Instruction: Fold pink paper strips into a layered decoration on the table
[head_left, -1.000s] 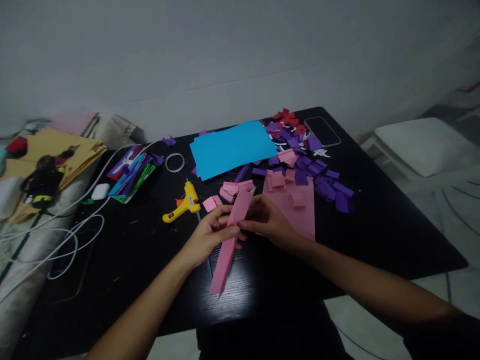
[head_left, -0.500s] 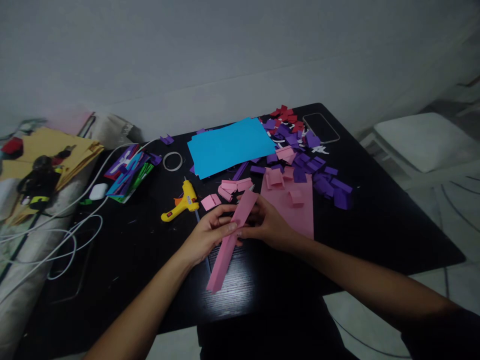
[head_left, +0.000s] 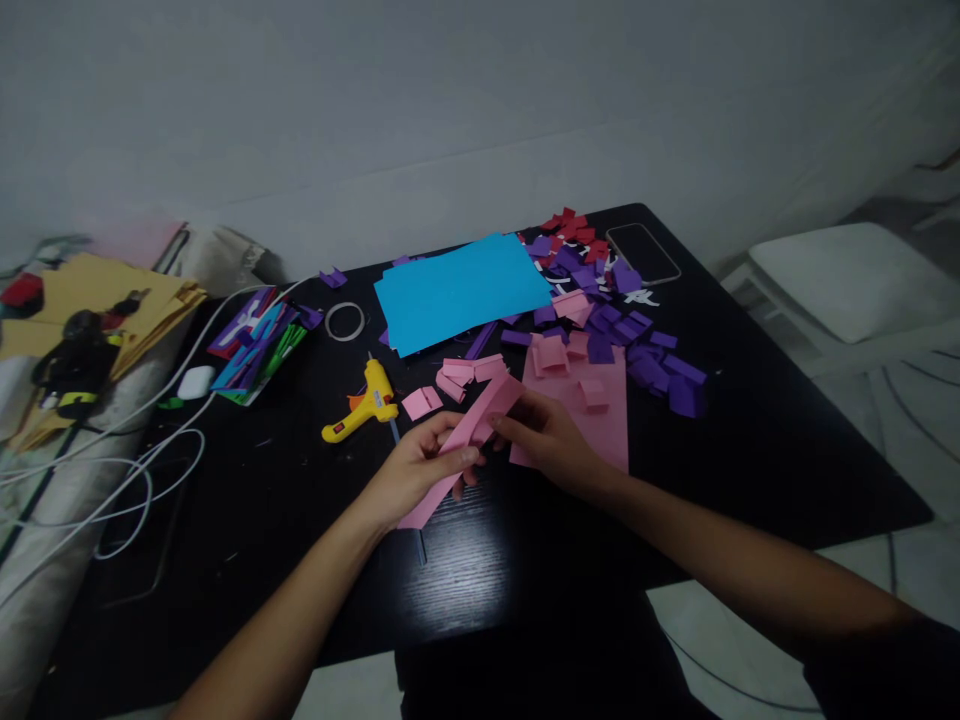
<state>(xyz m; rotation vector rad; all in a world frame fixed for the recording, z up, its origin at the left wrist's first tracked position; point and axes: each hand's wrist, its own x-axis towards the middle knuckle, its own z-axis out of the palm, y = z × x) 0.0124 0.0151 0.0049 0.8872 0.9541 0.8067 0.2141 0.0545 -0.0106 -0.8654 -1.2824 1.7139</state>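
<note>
A folded pink paper strip [head_left: 480, 415] slants between my hands over the black table. My left hand [head_left: 420, 468] grips its lower part, with the thumb on top. The fingers of my right hand [head_left: 544, 435] are closed on its upper part. Small folded pink pieces [head_left: 459, 375] lie just beyond the strip. Under and beside my right wrist is a pink sheet [head_left: 607, 430] with a few pink pieces on it. A yellow glue gun [head_left: 366, 405] rests left of my hands, and a glue stick [head_left: 421, 546] shows partly below the strip.
Blue sheets [head_left: 461, 290] lie at the back of the black table [head_left: 765, 480]. Purple pieces [head_left: 660, 370], red pieces [head_left: 574, 228] and a phone [head_left: 643, 252] are at the right. A tape ring [head_left: 345, 322], white cables [head_left: 150, 470] and a paper bundle [head_left: 259, 345] are at the left.
The pink strip has tilted further over, its lower end moving up and left. My right hand has shifted slightly right along its upper end. More of the glue stick shows.
</note>
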